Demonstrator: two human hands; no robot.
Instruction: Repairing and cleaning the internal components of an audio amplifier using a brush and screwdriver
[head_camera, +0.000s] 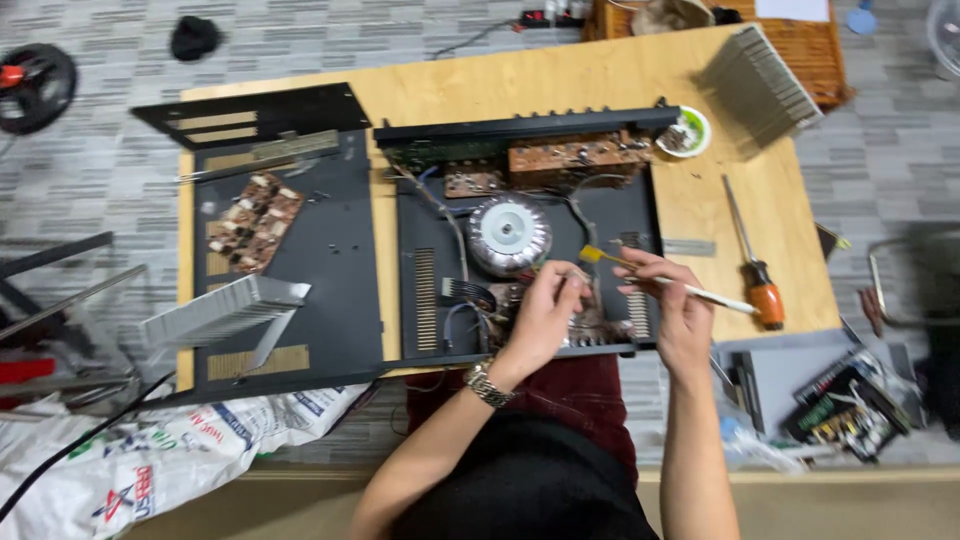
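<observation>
On the wooden table (620, 75) from the left lie two finned metal blocks, one circuit board (255, 218) on a black cover (335, 260), one open black box (520, 240) with a round silver coil (508, 233), and one orange screwdriver (763, 290). The left hand (545, 315) is curled shut, pinching something too small to tell inside the box. The right hand (680, 305) grips a thin brush (660, 280) with yellow bristles over the box.

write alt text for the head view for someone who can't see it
Seen from above, a person's right hand holds a small brush over an opened black electronics chassis on a wooden table, while the left hand reaches among its wiring. A screwdriver lies alongside.
</observation>
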